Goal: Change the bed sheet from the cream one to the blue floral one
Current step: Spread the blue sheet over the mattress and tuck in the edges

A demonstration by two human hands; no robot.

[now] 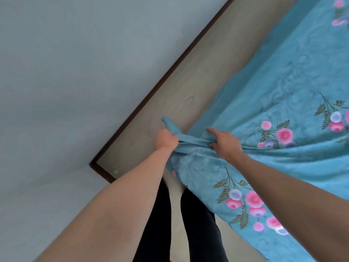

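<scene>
My left hand (166, 139) gripped a twisted corner of the blue floral sheet (283, 91), fingers curled round it; the rolled end pointed up-left toward the headboard (170, 95). My right hand (225, 141) pinched the same roll just beside it, forefinger extended. The sheet lay spread over the bed, its long axis running lower-left to upper-right.

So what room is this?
Probably a bedroom: a blue floral sheet is spread over a bed with a wooden headboard against a plain wall.
</scene>
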